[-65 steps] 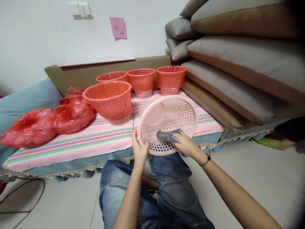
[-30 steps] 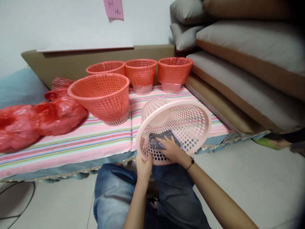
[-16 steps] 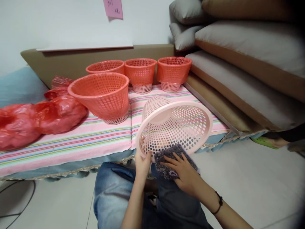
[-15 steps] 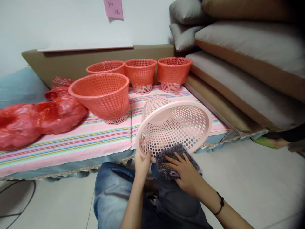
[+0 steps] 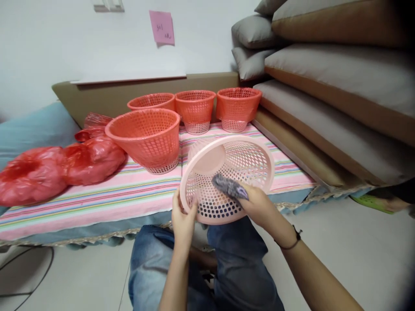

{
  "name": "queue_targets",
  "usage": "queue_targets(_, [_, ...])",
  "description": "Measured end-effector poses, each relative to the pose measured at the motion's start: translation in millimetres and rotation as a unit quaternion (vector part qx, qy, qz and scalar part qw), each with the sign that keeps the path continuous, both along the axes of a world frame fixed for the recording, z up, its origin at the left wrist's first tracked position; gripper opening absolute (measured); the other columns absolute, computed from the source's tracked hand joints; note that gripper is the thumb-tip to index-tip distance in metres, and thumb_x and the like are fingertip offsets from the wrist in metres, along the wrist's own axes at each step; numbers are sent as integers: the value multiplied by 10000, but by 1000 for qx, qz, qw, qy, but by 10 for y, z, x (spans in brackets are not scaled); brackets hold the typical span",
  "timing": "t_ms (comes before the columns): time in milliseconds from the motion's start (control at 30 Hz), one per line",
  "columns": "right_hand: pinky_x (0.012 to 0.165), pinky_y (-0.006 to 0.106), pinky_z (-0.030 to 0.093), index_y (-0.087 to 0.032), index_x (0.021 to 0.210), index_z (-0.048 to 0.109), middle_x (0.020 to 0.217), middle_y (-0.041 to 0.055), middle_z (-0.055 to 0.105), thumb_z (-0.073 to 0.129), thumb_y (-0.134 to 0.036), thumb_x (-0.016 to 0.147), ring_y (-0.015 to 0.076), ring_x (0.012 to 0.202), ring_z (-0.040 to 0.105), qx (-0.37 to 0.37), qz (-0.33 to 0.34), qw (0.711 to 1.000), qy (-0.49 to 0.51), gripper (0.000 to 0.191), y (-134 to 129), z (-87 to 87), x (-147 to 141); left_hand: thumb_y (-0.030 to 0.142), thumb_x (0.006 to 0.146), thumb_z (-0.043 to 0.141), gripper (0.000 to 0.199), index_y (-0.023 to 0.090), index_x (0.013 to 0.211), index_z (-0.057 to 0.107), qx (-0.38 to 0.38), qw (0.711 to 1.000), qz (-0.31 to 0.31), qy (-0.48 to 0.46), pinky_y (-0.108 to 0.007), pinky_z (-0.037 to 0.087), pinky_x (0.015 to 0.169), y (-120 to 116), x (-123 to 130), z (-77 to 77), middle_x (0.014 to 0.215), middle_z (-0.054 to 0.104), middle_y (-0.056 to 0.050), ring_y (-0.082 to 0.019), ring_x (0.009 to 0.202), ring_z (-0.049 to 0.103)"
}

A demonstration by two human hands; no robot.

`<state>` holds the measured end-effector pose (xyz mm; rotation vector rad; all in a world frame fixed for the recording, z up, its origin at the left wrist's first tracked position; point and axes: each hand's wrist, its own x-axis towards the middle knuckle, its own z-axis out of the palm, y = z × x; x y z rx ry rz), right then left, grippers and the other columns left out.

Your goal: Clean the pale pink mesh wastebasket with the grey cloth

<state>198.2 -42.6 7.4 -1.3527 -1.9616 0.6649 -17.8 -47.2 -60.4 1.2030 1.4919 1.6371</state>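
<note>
A pale pink plastic basket [image 5: 215, 162] with a lattice wall lies tilted at the front of the striped seat, its mouth towards me. My left hand [image 5: 184, 216] grips the rim at the lower left, thumb on the inside. My right hand [image 5: 256, 203] is closed on a folded grey fluffy cloth [image 5: 228, 185] and holds it inside the basket, near the lower wall. The right fingers are mostly hidden behind the cloth, and I cannot tell whether it touches the wall.
Several baskets covered in red plastic film, one a large basket [image 5: 145, 138], stand behind on the striped cloth [image 5: 97, 194]. Red plastic bags [image 5: 35, 172] lie at left. Stacked cushions [image 5: 330, 112] rise at right. A wire ring [image 5: 48, 263] sits on the floor at lower left.
My right hand has moved the cloth from the front rim into the basket, and the cloth is now bunched rather than flat. The basket has turned slightly and shifted left; the view has tilted up.
</note>
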Motion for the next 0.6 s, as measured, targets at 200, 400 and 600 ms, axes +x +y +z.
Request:
queue_targets(200, [1205,449,172,-187,1472,416,1519,51,429,450,-136,848,270,1421,324,149,-4,979,-141,627,952,-152,-458,286,731,706,679,208,1375,503,-29,996,-35,-72,-444,343,1154,-110,186,-416,1419,552,-117,-286,1343,488])
queue_targets(400, [1146,588,167,-242,1392,525,1458,65,509,471,-190,885,323,1350,405,-1,19,970,-242,512,1403,-897,-700,240,733,679,608,205,1327,554,-40,996,-43,-69,-476,363,1140,-79,159,-467,1338,625,-110,-290,1301,532])
queue_targets(600, [1144,620,123,-291,1416,497,1448,46,522,431,-391,950,345,1375,375,-41,36,970,-237,481,1312,-1017,-696,250,761,651,638,188,1379,507,-18,995,-43,-85,-468,373,1137,-58,187,-522,1411,559,-135,-300,1333,499])
